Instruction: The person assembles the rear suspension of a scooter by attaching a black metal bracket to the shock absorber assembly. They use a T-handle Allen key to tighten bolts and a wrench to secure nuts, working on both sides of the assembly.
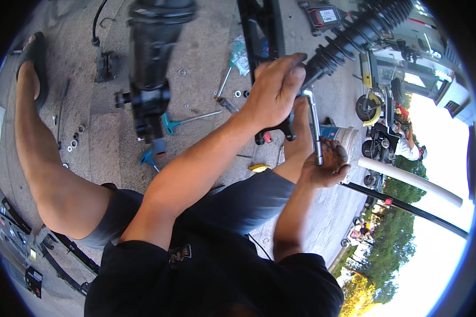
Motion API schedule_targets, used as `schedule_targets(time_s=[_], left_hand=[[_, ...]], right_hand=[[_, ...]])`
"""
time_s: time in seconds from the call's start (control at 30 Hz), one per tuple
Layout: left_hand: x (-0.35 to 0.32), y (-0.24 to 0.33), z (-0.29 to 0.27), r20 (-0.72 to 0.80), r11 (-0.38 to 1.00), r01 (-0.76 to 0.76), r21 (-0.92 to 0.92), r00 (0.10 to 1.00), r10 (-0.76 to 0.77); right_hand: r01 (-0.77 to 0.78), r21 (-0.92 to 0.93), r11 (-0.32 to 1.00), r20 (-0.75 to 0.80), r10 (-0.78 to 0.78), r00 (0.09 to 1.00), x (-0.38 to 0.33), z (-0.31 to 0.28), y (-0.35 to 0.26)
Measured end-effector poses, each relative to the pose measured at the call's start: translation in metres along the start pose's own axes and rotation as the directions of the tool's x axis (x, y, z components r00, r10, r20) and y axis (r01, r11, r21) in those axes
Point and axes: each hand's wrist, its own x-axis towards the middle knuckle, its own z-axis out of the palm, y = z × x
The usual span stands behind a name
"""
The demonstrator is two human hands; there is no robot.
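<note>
My left hand (277,90) is closed over a black metal arm (262,31), right beside the lower end of a black coil-spring shock absorber (349,39). Its palm and fingers hide the joint there. A chrome L-shaped socket wrench (314,119) has its bent head at that joint. The wrench's long shank runs down to my right hand (327,164), whose curled fingers hold its lower end. To the left of my left forearm hangs a thick black tube with a clamp (150,95), its top out of view.
On the paving lie teal-handled T-wrenches (169,124), a blue-handled tool (148,157), washers (74,141) and a brake caliper (107,66). A white bucket (346,140) stands by my right hand. Black frame parts (58,261) lie lower left. Parked scooters (373,105) and people are at right.
</note>
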Motion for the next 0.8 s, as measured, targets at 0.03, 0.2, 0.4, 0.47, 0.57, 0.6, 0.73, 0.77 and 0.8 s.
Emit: schedule_targets(time_s=[0.03, 0.2, 0.4, 0.47, 0.57, 0.6, 0.73, 0.77, 0.8], left_hand=[[0.001, 0.002, 0.005, 0.011, 0.991, 0.040, 0.125, 0.999, -0.041], [0.015, -0.009, 0.016, 0.081, 0.919, -0.043, 0.391, 0.997, 0.012], [0.012, -0.015, 0.018, 0.091, 0.954, 0.088, 0.286, 0.989, -0.118], [0.010, -0.013, 0.023, 0.042, 0.980, 0.107, 0.170, 0.992, -0.115], [0.009, -0.006, 0.026, 0.045, 0.974, 0.132, 0.183, 0.989, -0.143], [0.009, -0.004, 0.026, 0.036, 0.968, 0.161, 0.194, 0.985, -0.171], [0.010, 0.001, 0.026, 0.060, 0.951, 0.131, 0.282, 0.986, -0.153], [0.011, 0.002, 0.027, 0.040, 0.952, 0.152, 0.267, 0.985, -0.169], [0.010, 0.003, 0.028, 0.024, 0.955, 0.176, 0.238, 0.982, -0.187]], right_hand=[[0.076, 0.177, 0.981, -0.015, -0.075, 0.997, -0.004, 0.004, 0.006], [0.307, 0.318, 0.897, -0.161, -0.268, 0.950, -0.008, 0.017, 0.023], [0.245, 0.282, 0.928, -0.143, -0.212, 0.967, 0.017, 0.027, 0.007], [0.178, 0.253, 0.951, -0.199, -0.129, 0.971, 0.023, 0.034, -0.001], [0.091, 0.079, 0.993, -0.221, -0.072, 0.973, 0.029, 0.040, -0.014], [0.086, -0.090, 0.992, -0.165, -0.100, 0.981, 0.033, 0.040, -0.017], [0.005, -0.089, 0.996, -0.101, -0.014, 0.995, 0.043, 0.038, -0.025], [0.025, -0.161, 0.987, -0.069, -0.037, 0.997, 0.044, 0.038, -0.025], [0.015, -0.241, 0.970, -0.056, -0.029, 0.998, 0.044, 0.037, -0.025]])
